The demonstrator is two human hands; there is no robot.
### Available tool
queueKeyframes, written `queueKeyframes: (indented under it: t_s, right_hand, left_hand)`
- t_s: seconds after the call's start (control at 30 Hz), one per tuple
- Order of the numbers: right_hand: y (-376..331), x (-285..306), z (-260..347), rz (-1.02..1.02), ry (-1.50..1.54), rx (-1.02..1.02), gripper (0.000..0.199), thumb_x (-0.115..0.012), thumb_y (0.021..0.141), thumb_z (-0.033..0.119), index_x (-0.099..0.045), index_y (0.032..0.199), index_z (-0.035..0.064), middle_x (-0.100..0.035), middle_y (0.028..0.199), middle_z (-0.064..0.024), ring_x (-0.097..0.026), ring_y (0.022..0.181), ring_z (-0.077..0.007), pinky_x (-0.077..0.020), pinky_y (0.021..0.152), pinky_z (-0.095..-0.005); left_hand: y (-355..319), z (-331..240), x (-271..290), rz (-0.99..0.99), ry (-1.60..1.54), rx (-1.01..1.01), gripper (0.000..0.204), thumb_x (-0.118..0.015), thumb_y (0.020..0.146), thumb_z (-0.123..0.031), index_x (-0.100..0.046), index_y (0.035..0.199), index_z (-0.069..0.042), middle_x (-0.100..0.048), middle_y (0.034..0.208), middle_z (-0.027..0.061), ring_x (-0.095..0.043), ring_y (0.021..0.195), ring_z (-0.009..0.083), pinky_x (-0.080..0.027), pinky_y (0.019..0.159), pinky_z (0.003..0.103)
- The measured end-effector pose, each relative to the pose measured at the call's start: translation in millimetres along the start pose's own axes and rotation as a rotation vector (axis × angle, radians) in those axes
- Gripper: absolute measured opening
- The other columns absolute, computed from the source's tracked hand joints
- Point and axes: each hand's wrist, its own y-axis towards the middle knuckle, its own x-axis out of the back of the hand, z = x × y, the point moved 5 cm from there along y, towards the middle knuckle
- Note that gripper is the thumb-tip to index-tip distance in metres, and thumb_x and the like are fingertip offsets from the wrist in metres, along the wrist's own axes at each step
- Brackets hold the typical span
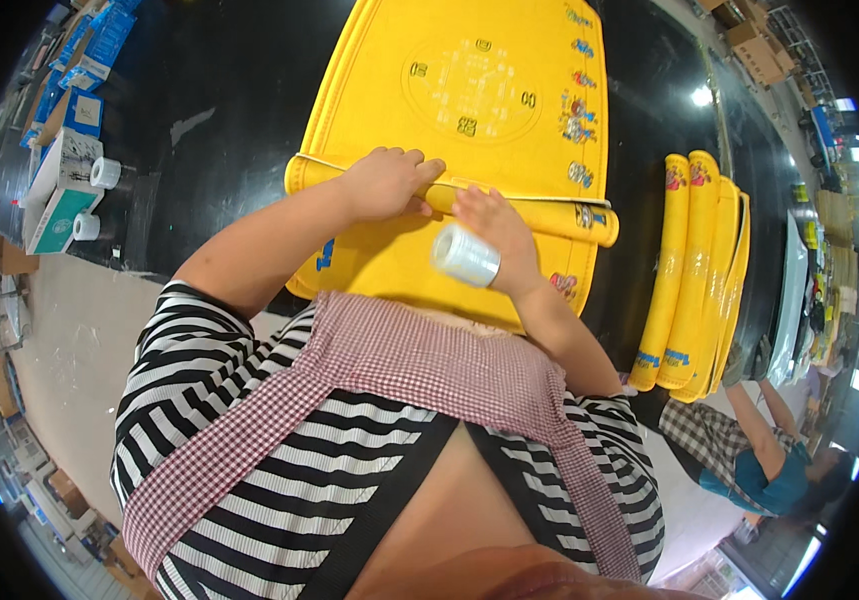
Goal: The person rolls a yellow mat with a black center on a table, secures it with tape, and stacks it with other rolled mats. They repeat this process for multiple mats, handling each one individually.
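Observation:
A yellow mat (pixel 489 100) with printed cartoon figures and a ring of markings lies before me, its near part rolled into a tube over more yellow sheet. My left hand (pixel 384 185) is closed over this rolled edge, left of its middle. My right hand (pixel 499 235) is at the same roll just to the right, its fingers slightly blurred and touching the yellow tube. A white, shiny roll of clear film (pixel 466 255) rests against the thumb side of my right hand, held there; how the thumb grips it is hidden.
Several folded yellow mats (pixel 694 280) lie side by side at the right on the black table (pixel 219 130). At the left are a white-and-green carton (pixel 64 190), blue boxes (pixel 99 45) and two white rolls (pixel 104 173). A person in a checked apron (pixel 714 440) works at the lower right.

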Motion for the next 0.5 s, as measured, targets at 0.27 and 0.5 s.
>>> queueKeyframes:
  t_s: [0.27, 0.5]
  right_hand:
    - [22, -14, -30, -0.096, -0.12, -0.118, 0.046, -0.071, 0.088, 0.031, -0.07, 0.128, 0.0082, -0.069, 0.133, -0.0151, -0.064, 0.125, -0.036, -0.0487, 0.107, -0.0464]
    - [110, -6, -168, -0.075, 0.13, -0.478, 0.033, -0.08, 0.084, 0.026, -0.072, 0.111, 0.0098, -0.075, 0.108, -0.013, -0.07, 0.1, -0.0337, -0.0565, 0.087, -0.0383]
  left_hand:
    - [21, 33, 15, -0.283, 0.07, -0.067, 0.045, -0.067, 0.098, -0.041, -0.068, 0.134, -0.015, -0.06, 0.134, 0.0168, -0.049, 0.132, 0.0365, -0.043, 0.107, 0.052]
    - [29, 1, -15, -0.512, 0.18, -0.007, 0.055, -0.068, 0.094, -0.024, -0.054, 0.145, -0.007, -0.052, 0.151, 0.0157, -0.044, 0.142, 0.0347, -0.033, 0.12, 0.047]
